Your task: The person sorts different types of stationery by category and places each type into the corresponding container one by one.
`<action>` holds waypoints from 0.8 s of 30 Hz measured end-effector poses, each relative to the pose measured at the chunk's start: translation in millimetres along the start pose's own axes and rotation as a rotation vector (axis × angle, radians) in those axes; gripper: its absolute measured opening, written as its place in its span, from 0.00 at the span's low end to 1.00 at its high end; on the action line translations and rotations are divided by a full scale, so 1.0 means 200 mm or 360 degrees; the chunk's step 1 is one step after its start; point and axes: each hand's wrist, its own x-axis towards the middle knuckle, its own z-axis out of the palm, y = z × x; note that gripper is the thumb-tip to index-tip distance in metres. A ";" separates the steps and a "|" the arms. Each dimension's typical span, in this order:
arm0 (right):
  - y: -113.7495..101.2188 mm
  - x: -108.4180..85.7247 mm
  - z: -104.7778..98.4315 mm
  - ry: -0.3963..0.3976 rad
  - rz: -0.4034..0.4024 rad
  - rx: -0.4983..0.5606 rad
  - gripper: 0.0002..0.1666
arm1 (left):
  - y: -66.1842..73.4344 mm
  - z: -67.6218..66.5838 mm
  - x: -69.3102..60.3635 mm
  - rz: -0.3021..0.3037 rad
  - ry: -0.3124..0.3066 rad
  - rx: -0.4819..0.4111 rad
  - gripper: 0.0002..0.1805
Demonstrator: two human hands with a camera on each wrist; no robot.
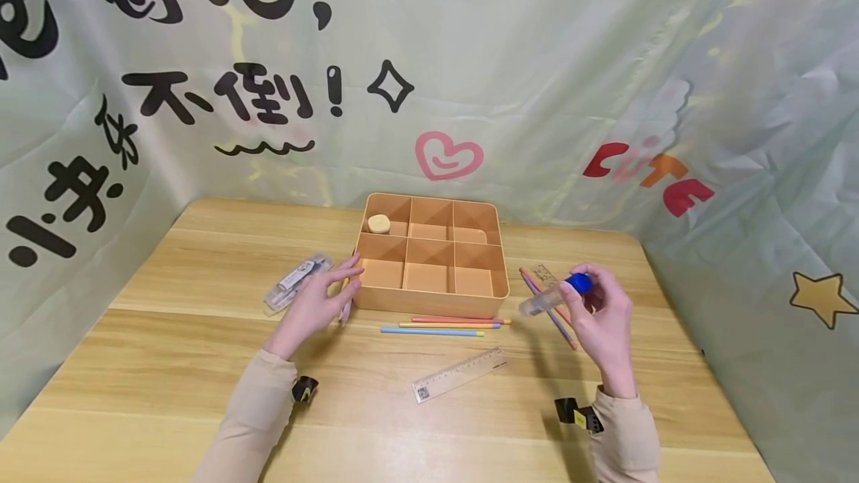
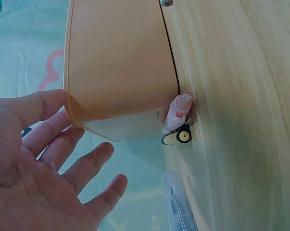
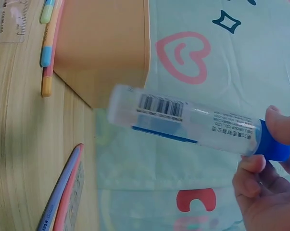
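My right hand (image 1: pixel 604 315) pinches a clear glue stick (image 3: pixel 183 120) by its blue cap (image 1: pixel 581 282), with the barcoded tube pointing left above the wood table. In the middle stands an orange six-compartment organizer box (image 1: pixel 429 302). A round cream-coloured piece (image 1: pixel 379 223) sits in its back left compartment. My left hand (image 1: pixel 322 300) touches the box's front left corner, fingers spread and fairly straight. Beside the box's left wall, in the left wrist view, lie a pinkish pen-like tube (image 2: pixel 177 113) and a thin stick with a black-ringed end (image 2: pixel 177 136).
Several coloured pencils (image 1: pixel 443 332) lie in front of the box. A clear ruler (image 1: pixel 459 375) is nearer the table's front. Right of the box, more pencils (image 1: pixel 553 319) lie by another ruler (image 1: pixel 543 274). A transparent case (image 1: pixel 295 282) rests left. Printed cloth (image 1: pixel 537 58) surrounds the table.
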 end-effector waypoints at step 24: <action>-0.03 0.00 0.07 0.0188 -0.0340 -0.0010 0.17 | 0.00 0.00 0.00 0.0003 -0.0010 -0.0004 0.19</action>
